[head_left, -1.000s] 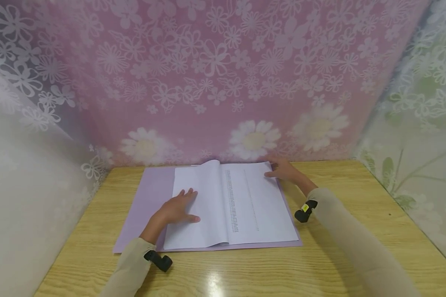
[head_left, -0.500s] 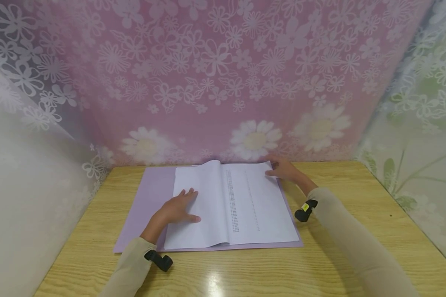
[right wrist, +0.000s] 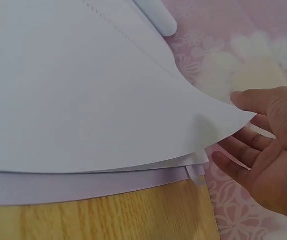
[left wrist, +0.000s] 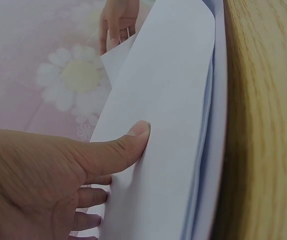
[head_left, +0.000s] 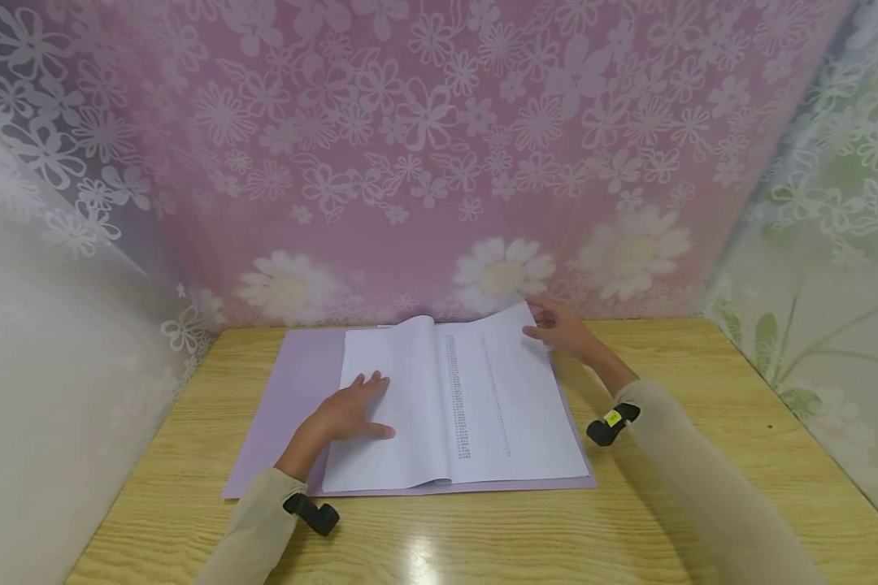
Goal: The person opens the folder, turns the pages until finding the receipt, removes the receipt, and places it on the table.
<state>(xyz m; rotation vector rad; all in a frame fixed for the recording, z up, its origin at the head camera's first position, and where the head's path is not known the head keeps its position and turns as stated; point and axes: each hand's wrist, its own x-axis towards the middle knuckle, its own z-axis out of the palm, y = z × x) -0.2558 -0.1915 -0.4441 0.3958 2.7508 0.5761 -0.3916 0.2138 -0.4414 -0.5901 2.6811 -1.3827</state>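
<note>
A light purple folder (head_left: 303,374) lies spread on the table with a stack of white sheets in it. My left hand (head_left: 347,413) rests with spread fingers on the left-hand page (head_left: 398,357), which bulges up towards the fold. In the left wrist view its thumb (left wrist: 140,131) presses on the paper. My right hand (head_left: 562,327) pinches the far right corner of the printed page (head_left: 534,406) between thumb and fingers. That corner is raised and curved above the sheets beneath, as the right wrist view shows on the lifted page (right wrist: 133,120). Printed columns run down this page.
The wooden table (head_left: 497,536) extends in front of the folder and to both sides. A flower-patterned pink curtain (head_left: 410,244) stands directly behind the folder's far edge. A pale patterned side panel (head_left: 834,325) rises at the right.
My right hand has lifted the page's far corner upward from the stack, and the right wrist has shifted slightly to the right. The left hand has stayed in place.
</note>
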